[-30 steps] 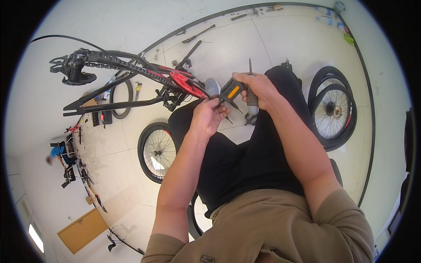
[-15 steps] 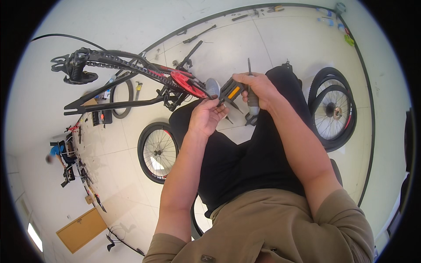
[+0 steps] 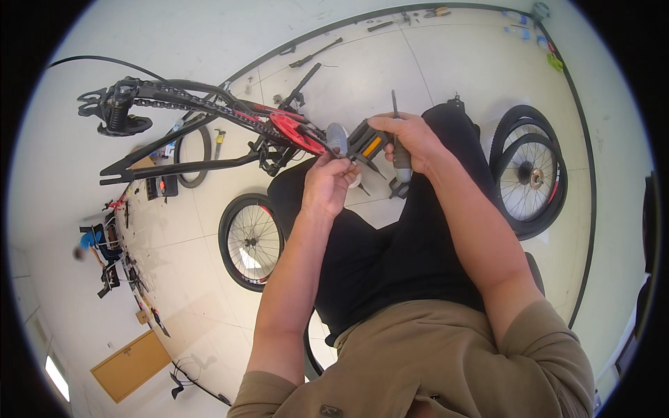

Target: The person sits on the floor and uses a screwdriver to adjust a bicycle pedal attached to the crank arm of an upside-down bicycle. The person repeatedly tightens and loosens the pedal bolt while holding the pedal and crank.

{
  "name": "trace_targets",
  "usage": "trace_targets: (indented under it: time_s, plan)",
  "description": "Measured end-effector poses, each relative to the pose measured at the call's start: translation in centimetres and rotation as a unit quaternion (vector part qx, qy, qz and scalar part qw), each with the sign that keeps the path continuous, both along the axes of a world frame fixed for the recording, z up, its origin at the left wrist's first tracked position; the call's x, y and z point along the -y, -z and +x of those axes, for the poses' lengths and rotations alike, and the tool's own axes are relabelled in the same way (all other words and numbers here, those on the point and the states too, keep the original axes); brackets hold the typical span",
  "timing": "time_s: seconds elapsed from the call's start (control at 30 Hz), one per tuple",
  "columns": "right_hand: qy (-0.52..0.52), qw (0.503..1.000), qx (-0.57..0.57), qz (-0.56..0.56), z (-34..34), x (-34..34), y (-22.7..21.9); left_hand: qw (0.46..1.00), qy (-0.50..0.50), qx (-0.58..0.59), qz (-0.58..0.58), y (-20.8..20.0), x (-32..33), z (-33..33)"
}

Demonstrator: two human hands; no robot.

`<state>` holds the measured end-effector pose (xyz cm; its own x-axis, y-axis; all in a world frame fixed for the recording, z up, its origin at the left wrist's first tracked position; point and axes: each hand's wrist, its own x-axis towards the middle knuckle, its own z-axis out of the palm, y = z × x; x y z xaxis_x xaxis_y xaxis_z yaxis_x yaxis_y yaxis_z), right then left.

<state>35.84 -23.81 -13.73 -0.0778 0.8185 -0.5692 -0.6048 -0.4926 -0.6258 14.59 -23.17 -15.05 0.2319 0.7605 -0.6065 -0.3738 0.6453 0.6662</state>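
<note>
A black bicycle pedal [image 3: 367, 141] with an orange reflector is between my hands, beside the end of the crank arm. The fingers of my left hand [image 3: 327, 182] close around the pedal's axle end, where it meets the crank; the exact contact is hidden. My right hand [image 3: 412, 141] pinches the pedal's outer end between thumb and fingers. Tucked in the same hand is a screwdriver-like tool [image 3: 402, 161], its grey handle down and its thin shaft upward. The bike frame [image 3: 188, 167], with chain and red chainring [image 3: 293, 132], extends to the left.
A wheel [image 3: 251, 240] lies left of my legs, and stacked wheels [image 3: 533, 174] lie on the right. Behind the frame are a tyre [image 3: 193, 157] and a toolbox [image 3: 164, 186]. Hand tools [image 3: 390, 24] lie along the far wall. A person [image 3: 89, 240] is far left.
The bike frame has shifted very slightly to the left. My left fingers have turned a little at the axle; my right hand keeps its hold on the pedal and tool.
</note>
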Motion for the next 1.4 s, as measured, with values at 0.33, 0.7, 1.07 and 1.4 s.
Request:
trace_targets:
  time_s: [0.33,0.7,1.07,1.4]
  plan:
    - [-0.011,0.984,0.157,0.081,0.1,0.0,0.8,0.994,-0.003,0.114,0.003,-0.8,0.6,-0.7]
    - [-0.022,0.985,0.162,0.055,0.5,0.2,0.5,0.995,-0.029,0.099,-0.002,0.2,0.7,-1.3]
    - [-0.007,0.985,0.170,0.026,-0.4,0.0,1.0,0.993,-0.034,0.115,0.005,0.7,0.8,-1.3]
    - [0.047,0.997,-0.022,-0.056,0.5,-0.4,0.0,0.992,-0.034,0.120,-0.001,0.8,0.7,-1.0]
